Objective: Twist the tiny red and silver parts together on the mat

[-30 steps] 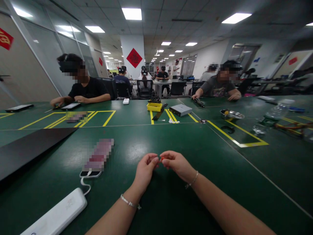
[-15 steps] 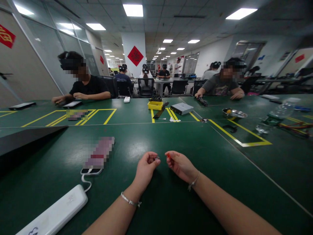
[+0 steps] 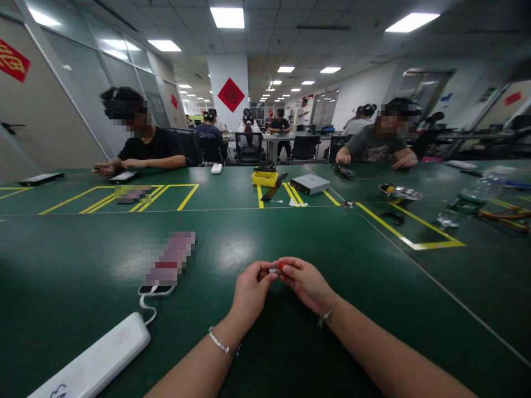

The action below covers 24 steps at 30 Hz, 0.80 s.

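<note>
Above the green table (image 3: pixel 224 232), my left hand (image 3: pixel 251 287) pinches a small silvery piece (image 3: pixel 273 270) between thumb and fingers. My right hand (image 3: pixel 307 282) is closed on a small orange-red piece (image 3: pixel 281 266), held between thumb and forefinger. The two pieces meet or nearly meet between my fingertips; I cannot tell whether they are joined. Both are too small and too covered by fingers for me to name their kind.
A phone (image 3: pixel 172 260) on a white cable lies left of my hands, near a white power bank (image 3: pixel 95 359). Farther back are a yellow tray (image 3: pixel 264 178), a grey box (image 3: pixel 310 184), a metal bowl (image 3: pixel 400 192) and a plastic bottle (image 3: pixel 477 193). Two people sit across the table.
My hands have come together, bringing the silvery piece and the orange-red piece to each other. The dark wedge at the left has gone from view. The person at right drew a hand back from a dark object.
</note>
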### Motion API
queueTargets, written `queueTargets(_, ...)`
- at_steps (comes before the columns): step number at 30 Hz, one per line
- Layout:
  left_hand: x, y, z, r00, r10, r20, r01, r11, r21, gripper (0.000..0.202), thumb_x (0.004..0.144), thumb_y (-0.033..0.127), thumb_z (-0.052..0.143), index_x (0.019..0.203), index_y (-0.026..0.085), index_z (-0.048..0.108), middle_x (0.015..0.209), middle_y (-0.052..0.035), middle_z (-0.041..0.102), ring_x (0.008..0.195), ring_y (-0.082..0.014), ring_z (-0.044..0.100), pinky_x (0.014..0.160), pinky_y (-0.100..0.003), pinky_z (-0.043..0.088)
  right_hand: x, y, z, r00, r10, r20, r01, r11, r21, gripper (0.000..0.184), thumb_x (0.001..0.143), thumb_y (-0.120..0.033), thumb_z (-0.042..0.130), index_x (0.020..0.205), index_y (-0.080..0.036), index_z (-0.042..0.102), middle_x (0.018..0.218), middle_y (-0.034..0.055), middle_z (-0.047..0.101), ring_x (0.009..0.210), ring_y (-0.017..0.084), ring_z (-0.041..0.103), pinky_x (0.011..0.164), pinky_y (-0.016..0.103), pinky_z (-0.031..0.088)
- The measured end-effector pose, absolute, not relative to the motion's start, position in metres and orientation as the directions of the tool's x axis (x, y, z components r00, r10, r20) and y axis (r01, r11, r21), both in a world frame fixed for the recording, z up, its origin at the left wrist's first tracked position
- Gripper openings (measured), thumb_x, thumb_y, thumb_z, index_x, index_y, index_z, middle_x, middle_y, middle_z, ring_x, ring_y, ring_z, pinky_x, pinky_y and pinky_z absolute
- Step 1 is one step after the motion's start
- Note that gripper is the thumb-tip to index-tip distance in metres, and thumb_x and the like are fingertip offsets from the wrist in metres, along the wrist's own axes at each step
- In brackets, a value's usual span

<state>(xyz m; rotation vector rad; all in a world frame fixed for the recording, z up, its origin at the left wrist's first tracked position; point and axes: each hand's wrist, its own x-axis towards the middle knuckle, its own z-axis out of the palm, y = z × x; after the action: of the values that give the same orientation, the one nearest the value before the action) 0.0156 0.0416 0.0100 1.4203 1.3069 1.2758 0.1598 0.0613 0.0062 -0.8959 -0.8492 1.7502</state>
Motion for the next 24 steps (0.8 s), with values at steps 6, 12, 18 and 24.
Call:
queueTargets(6,0.014,0.04,0.01,-0.015,0.976,0.219,0.293,-0.205,0.934,0.017,0.07,0.021,0.057,0.084,0.024,0.065,0.069,0.0013,0.064,0.062,-0.0142,0.056,0.061,-0.025,0.041,0.153,0.059,0.003,-0.177,0.977,-0.121,-0.374,-0.18,-0.91,0.024,0.059,-0.026,0.071,0.081,-0.018,0.064,0.089,0.004,0.063,0.08,0.014,0.057,0.078,0.031,0.043)
queueTargets(12,0.015,0.035,0.013,0.01,0.962,0.272,0.371,-0.257,0.893,0.018,0.075,0.027,0.053,0.089,0.025,0.064,0.077,-0.0006,0.066,0.067,-0.016,0.058,0.064,-0.026,0.043,0.149,0.053,0.007,-0.155,0.985,-0.081,-0.341,-0.13,-0.931,0.025,0.059,-0.028,0.07,0.083,-0.019,0.066,0.09,0.0037,0.063,0.082,0.014,0.056,0.08,0.03,0.042)
queueTargets(18,0.016,0.033,0.013,-0.017,0.948,0.317,0.436,-0.279,0.856,0.018,0.075,0.028,0.053,0.09,0.024,0.064,0.079,-0.0021,0.065,0.068,-0.0169,0.057,0.065,-0.028,0.042,0.145,0.052,0.007,-0.154,0.985,-0.08,-0.393,-0.136,-0.909,0.024,0.06,-0.029,0.07,0.082,-0.019,0.067,0.087,0.0035,0.064,0.082,0.013,0.056,0.08,0.03,0.042)
queueTargets(24,0.016,0.032,0.012,-0.023,0.932,0.361,0.465,-0.31,0.829,0.018,0.076,0.028,0.053,0.09,0.022,0.063,0.081,-0.0027,0.065,0.069,-0.0162,0.057,0.067,-0.028,0.044,0.141,0.047,0.008,-0.177,0.976,-0.125,-0.442,-0.192,-0.876,0.029,0.062,-0.035,0.069,0.085,-0.017,0.067,0.091,0.0058,0.065,0.085,0.016,0.058,0.085,0.034,0.041)
